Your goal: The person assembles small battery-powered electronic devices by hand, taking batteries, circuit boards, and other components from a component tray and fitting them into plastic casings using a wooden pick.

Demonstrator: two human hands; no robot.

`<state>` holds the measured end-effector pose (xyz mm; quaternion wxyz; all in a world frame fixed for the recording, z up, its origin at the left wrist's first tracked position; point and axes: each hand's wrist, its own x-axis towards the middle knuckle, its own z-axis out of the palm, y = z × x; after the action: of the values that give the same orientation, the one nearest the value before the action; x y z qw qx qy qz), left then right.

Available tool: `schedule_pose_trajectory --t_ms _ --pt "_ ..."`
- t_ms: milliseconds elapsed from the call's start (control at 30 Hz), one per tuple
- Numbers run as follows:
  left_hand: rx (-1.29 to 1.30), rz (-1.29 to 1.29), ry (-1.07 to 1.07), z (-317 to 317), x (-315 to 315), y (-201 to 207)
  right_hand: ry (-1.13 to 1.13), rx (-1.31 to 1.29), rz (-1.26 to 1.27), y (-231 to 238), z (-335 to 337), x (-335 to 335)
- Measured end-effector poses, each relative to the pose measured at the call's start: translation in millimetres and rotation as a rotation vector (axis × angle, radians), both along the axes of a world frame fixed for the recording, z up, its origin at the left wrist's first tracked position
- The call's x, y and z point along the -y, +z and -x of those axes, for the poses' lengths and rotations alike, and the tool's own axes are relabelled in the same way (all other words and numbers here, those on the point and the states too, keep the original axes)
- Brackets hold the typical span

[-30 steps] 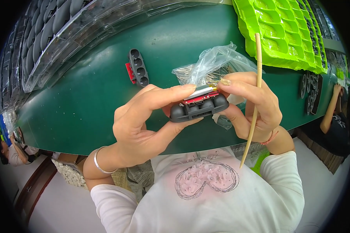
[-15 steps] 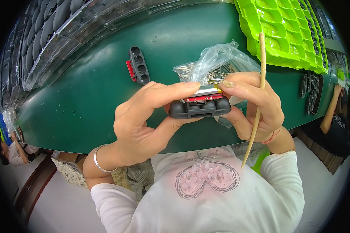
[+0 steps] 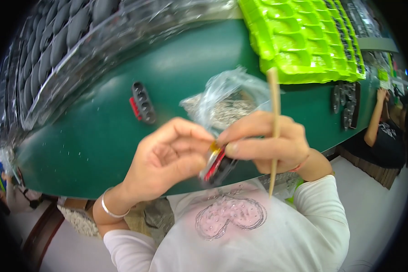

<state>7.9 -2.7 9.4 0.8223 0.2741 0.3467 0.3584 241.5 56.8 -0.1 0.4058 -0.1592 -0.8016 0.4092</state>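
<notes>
Though blurry, module (image 3: 216, 166) in right hand (image 3: 273, 141)

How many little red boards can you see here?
2. One red board is on the table, against a dark part; another red board is between the left hand and right hand. More may be hidden.

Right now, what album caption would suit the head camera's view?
At a green table, the right hand holds a wooden stick and a black-and-red part, the left hand close beside it.
</notes>
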Motion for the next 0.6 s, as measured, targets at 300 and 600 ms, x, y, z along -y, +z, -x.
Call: schedule_pose_trajectory --t_ms 300,600 --pt "0.093 0.088 -0.086 -2.7 -5.3 7.7 -0.05 0.006 -0.106 7.0 0.8 0.1" --pt "-0.12 -0.078 0.24 4.3 -6.2 8.7 -0.692 0.22 -0.089 31.3 -36.9 -71.5"
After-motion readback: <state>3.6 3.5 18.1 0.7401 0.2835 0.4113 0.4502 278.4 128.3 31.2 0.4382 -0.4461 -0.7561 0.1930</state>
